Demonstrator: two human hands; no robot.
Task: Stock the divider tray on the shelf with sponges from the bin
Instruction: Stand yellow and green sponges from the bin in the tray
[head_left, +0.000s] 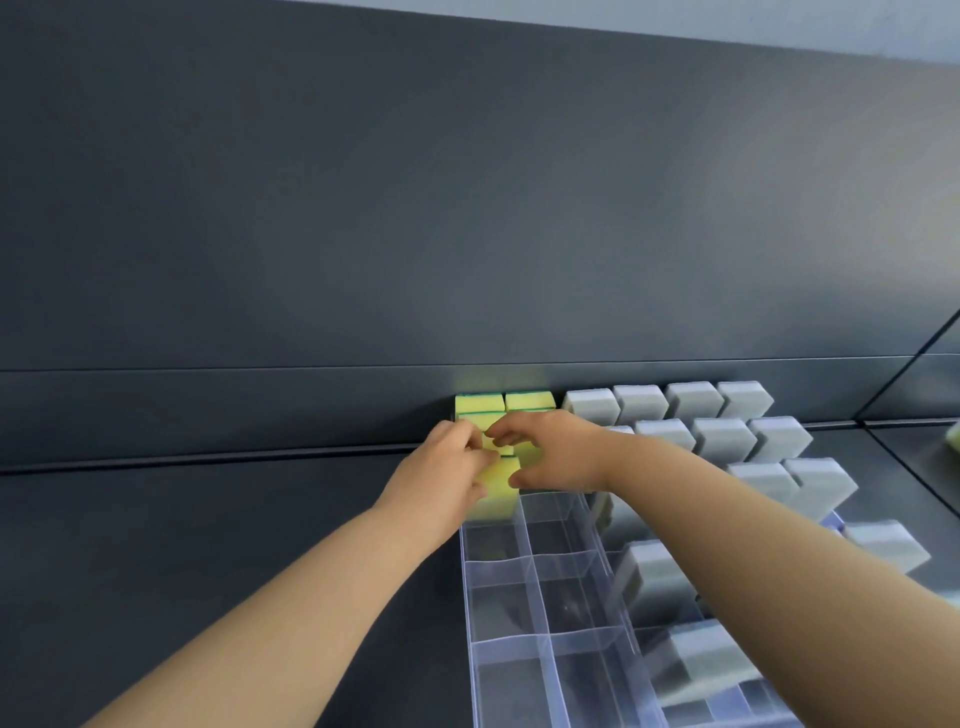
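A clear plastic divider tray (540, 603) lies on the dark shelf, reaching from the back wall toward me. Yellow sponges with green scrub edges (530, 400) stand in its two left columns at the back. Grey sponges (693, 397) fill the columns to the right. My left hand (447, 467) and my right hand (556, 449) meet over one yellow sponge (496, 493) in the left column, fingers curled round its top. Several compartments in front of it hold nothing. The bin is out of view.
The dark shelf (208, 545) stretches to the left of the tray, with a dark back panel (467, 208) rising behind it. A shelf joint and a further section lie at the far right (914, 447).
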